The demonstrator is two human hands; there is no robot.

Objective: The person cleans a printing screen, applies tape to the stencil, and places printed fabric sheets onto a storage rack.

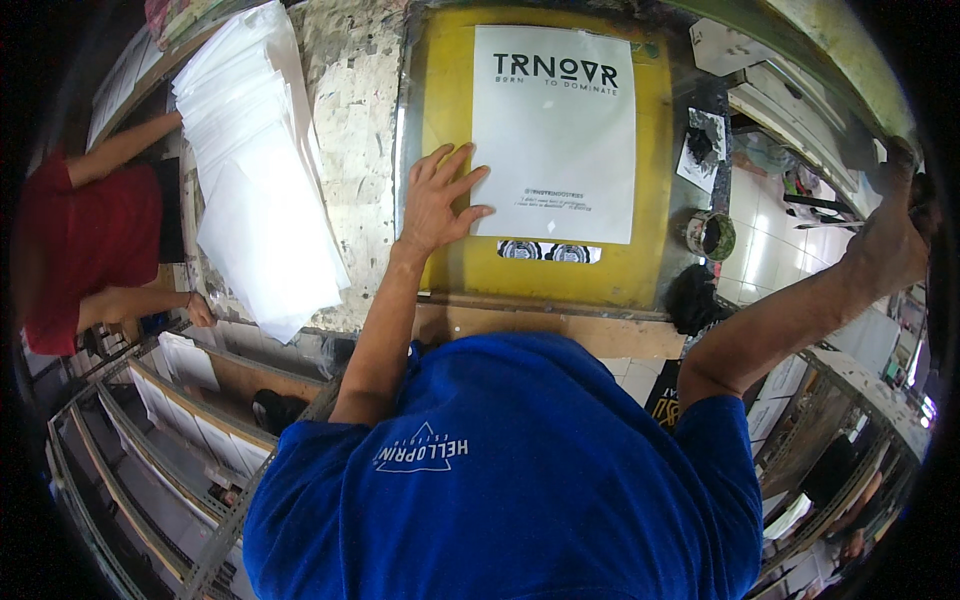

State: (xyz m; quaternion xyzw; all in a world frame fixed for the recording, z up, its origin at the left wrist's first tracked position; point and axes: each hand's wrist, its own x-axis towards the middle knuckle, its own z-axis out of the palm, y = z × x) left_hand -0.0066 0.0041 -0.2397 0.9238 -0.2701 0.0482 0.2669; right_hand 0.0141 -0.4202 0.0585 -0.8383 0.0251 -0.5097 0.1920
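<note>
A white printed sheet [555, 150] with black lettering lies flat on a yellow board [445, 80]. The fingers of my left hand [440, 200] are spread at the sheet's left edge, touching it and the board. A white strip with two round dark prints [550, 251] shows just below the sheet. Far out to the right, my right hand [900, 215] is raised and closed at the corner of a lifted, pale greenish frame [840, 55]. Its fingers are partly in shadow near the picture's rim.
A tall stack of white sheets [255, 170] stands on the stained table [355, 130] at left, beside a person in a red shirt [110, 250]. A stained round tin [711, 236] and a black-smeared paper [702, 150] sit right of the board. Metal racks [150, 450] stand lower left.
</note>
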